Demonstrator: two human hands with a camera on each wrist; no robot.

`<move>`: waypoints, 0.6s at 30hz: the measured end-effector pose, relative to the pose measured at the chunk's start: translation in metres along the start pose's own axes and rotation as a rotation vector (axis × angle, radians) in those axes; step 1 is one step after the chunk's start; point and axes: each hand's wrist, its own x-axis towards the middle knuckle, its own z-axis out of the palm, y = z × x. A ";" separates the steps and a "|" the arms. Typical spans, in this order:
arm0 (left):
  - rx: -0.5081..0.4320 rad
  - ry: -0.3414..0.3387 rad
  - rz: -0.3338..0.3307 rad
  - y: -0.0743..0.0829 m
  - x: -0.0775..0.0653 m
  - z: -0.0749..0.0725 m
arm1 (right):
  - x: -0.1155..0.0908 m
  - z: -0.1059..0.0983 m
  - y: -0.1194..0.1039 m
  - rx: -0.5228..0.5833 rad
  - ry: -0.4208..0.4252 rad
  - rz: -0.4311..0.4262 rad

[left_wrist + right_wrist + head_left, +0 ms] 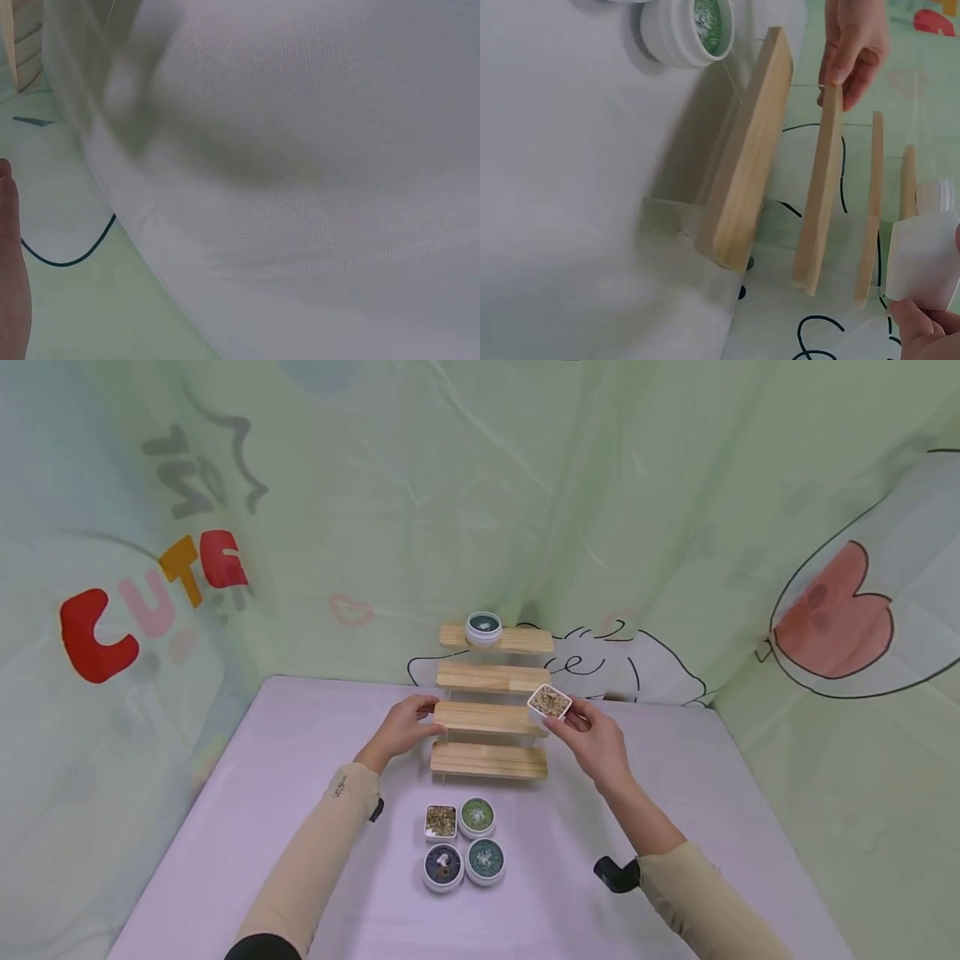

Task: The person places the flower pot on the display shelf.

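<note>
A stepped display rack has wooden shelves (491, 718) on clear supports. My left hand (405, 727) pinches the left end of its second shelf from the bottom; the right wrist view shows this thumb and fingers around the board. In my right hand (596, 743) is a small white square pot (549, 702) with brown, grainy contents, held tilted beside the rack's right side. Its white underside faces the right wrist view. A round white pot with a dark green top (483, 628) stands on the top shelf. Only a sliver of the left hand (11, 277) appears in the left wrist view.
In front of the rack, on the pale tablecloth (615, 893), a square pot (441, 822) stands with three round pots, one green (477, 816), one dark (443, 867) and one blue-green (486, 860). A printed curtain (420, 510) hangs behind the rack.
</note>
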 end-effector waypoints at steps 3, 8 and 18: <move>0.003 0.001 0.001 0.000 0.000 0.000 | 0.007 -0.001 -0.004 -0.008 0.009 0.004; 0.006 -0.001 -0.006 0.000 -0.001 0.000 | 0.018 -0.004 -0.010 -0.011 0.030 -0.003; 0.002 0.000 -0.005 0.001 -0.001 0.000 | 0.045 -0.004 -0.022 0.046 0.068 0.007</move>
